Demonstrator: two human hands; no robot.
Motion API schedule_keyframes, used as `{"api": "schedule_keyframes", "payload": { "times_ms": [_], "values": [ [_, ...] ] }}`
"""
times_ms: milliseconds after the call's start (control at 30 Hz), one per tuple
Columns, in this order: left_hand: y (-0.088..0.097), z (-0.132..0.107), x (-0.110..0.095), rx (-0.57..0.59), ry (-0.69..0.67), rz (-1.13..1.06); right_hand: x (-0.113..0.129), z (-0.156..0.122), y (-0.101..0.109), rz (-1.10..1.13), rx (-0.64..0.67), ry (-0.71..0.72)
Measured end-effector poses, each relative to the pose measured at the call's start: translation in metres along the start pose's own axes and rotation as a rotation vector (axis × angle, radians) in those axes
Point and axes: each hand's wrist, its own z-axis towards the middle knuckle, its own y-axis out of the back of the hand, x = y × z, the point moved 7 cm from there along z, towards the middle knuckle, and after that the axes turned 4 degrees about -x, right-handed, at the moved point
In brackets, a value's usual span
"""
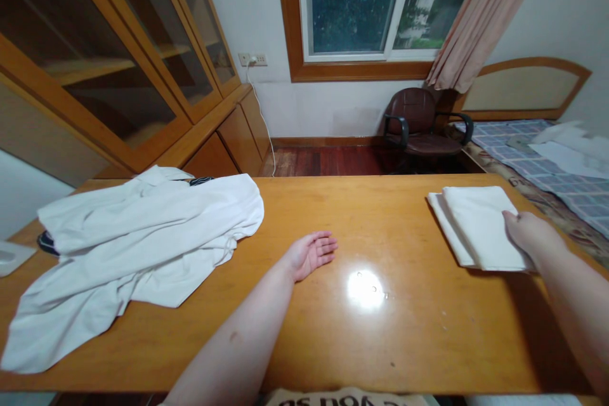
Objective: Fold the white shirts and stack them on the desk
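Note:
My right hand [526, 233] grips the right edge of a folded white cloth [480, 228] at the right side of the wooden table. Its thumb lies on top, and the other fingers are hidden beneath the fabric. Over the middle of the table, my left hand [313, 255] holds nothing, palm turned partly up and fingers extended. To its left, a loose white garment [157, 228] lies rumpled, with dark striped bits showing at its far edge and left end.
The glossy wooden table [371, 355] spans the foreground. A glass-door cabinet [137, 63] stands left, with a white object [14, 258] at the table's left edge. Beyond the table are a brown armchair [413, 117] and, to the right, a bed [547, 158] with a checked cover.

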Motion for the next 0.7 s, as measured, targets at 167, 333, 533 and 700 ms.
{"api": "schedule_keyframes", "payload": {
  "times_ms": [167, 333, 533, 700],
  "values": [
    [0.000, -0.001, 0.000, 0.004, -0.012, -0.001, 0.033, -0.033, 0.026, 0.024, -0.221, -0.009],
    [0.000, 0.000, 0.000, 0.000, -0.012, 0.003, 0.094, -0.068, 0.002, 0.078, -0.094, 0.163],
    [0.001, 0.001, 0.001, -0.011, -0.023, 0.011, 0.100, -0.063, -0.019, 0.088, -0.047, 0.143],
    [0.001, 0.000, 0.001, -0.015, -0.045, 0.015, 0.074, -0.030, -0.018, 0.090, -0.024, 0.117]
  ]
}}
